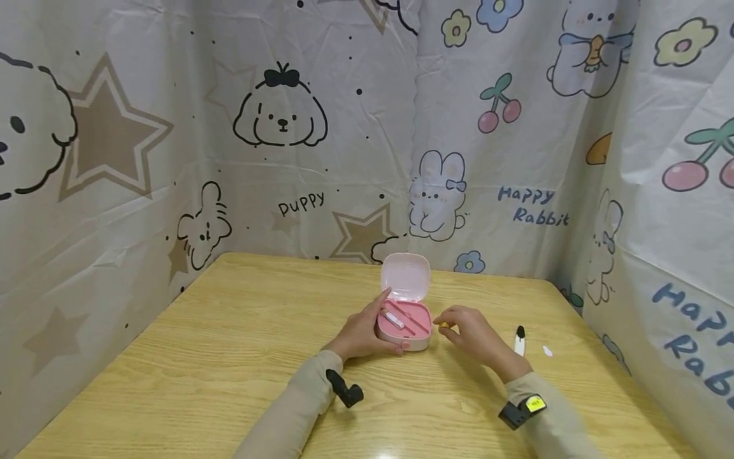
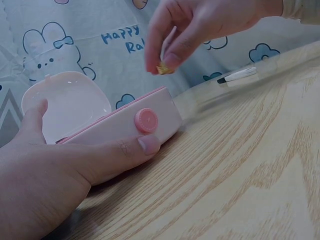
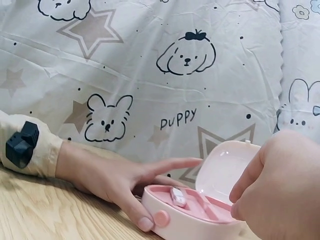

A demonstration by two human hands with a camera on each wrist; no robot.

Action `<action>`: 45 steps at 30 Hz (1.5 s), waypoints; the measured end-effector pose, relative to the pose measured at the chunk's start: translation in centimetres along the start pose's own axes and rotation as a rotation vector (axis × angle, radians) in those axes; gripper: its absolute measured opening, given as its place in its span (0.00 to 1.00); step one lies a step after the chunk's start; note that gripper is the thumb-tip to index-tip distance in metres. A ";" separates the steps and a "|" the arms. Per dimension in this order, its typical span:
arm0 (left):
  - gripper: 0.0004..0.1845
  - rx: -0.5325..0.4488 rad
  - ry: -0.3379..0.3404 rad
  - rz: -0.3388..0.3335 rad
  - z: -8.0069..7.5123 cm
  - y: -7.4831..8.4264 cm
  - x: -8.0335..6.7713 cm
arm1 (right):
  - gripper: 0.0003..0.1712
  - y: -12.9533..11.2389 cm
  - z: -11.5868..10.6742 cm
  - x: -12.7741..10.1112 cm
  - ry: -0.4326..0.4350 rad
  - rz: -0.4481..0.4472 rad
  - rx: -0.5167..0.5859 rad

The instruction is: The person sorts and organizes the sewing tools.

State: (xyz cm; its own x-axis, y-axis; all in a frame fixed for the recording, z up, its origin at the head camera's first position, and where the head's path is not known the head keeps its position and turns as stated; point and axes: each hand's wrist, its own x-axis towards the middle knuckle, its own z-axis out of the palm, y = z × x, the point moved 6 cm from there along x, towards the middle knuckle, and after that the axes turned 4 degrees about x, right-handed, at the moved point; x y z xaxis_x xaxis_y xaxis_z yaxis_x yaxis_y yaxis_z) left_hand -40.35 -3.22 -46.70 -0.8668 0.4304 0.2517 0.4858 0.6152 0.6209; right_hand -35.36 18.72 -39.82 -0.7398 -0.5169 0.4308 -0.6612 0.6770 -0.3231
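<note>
A small pink case [image 1: 417,343] with its lid [image 1: 406,274] raised sits on the table. My left hand [image 1: 361,331] grips its left side, the thumb along the front by the round pink button [image 2: 146,121]. Inside, pink dividers make compartments, and a small white item [image 3: 177,196] lies in the left part. Just right of the case, my right hand [image 1: 473,333] pinches a small gold, crinkled-looking piece [image 2: 164,68] between thumb and fingers. In the left wrist view that piece is held above the level of the case's rim. The right wrist view hides it behind the hand.
On the wooden table [image 1: 241,331], right of my right hand, lie a white pen-like thing with a black tip [image 1: 519,341] and a little white piece [image 1: 547,350]. Printed curtains [image 1: 321,166] enclose the table at the back and both sides.
</note>
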 end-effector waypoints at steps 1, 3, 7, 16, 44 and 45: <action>0.71 0.001 0.000 -0.001 0.0 0.0 0.0 | 0.10 -0.3 0.1 0.2 -0.002 0.004 0.015; 0.71 0.004 0.003 -0.003 0.1 -0.1 -0.1 | 0.11 -0.8 0.3 0.6 -0.004 -0.001 0.032; 0.71 0.013 0.003 -0.003 0.1 -0.1 -0.1 | 0.11 -1.6 0.7 1.1 -0.004 -0.012 0.032; 0.71 0.018 0.012 0.009 0.1 -0.1 0.2 | 0.09 -2.8 1.8 2.5 -0.003 -0.071 0.042; 0.70 0.020 0.012 0.012 0.0 0.2 0.1 | 0.08 -4.2 4.1 3.7 0.007 -0.193 0.043; 0.70 0.021 0.013 0.016 0.0 0.2 0.1 | 0.08 -4.2 4.1 3.7 0.009 -0.196 0.043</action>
State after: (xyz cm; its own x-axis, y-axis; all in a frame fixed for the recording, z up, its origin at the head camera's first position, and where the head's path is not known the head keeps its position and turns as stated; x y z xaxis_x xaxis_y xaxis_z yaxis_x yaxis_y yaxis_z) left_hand -40.37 -3.08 -46.53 -0.8604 0.4316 0.2709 0.5014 0.6226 0.6008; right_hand -35.88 11.81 -40.31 -0.5953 -0.6318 0.4964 -0.7973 0.5409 -0.2677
